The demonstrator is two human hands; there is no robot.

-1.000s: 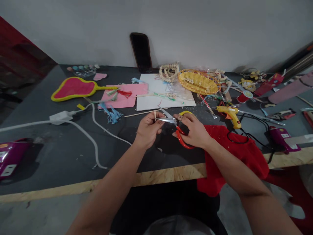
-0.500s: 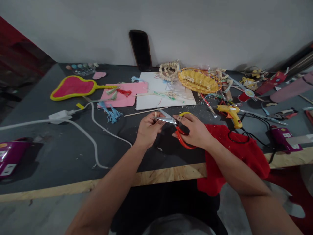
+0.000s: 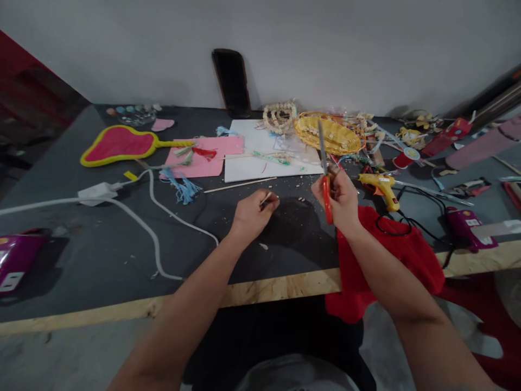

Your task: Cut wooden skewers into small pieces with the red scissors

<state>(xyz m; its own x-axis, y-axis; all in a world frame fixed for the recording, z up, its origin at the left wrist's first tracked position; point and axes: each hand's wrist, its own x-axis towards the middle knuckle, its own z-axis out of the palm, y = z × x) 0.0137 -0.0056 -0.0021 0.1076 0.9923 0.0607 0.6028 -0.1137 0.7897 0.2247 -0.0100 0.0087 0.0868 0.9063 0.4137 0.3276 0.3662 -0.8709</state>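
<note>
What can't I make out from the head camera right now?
All in the head view:
Pale piece: mostly hidden by the grip of the left hand, so its full length can't be told.
Scissors: part of the handles is covered by the grip of the right hand.
Far-left purple box: cut off by the left edge.
Pink bottle: cut off by the right edge.
Loose bits: too small to identify.
</note>
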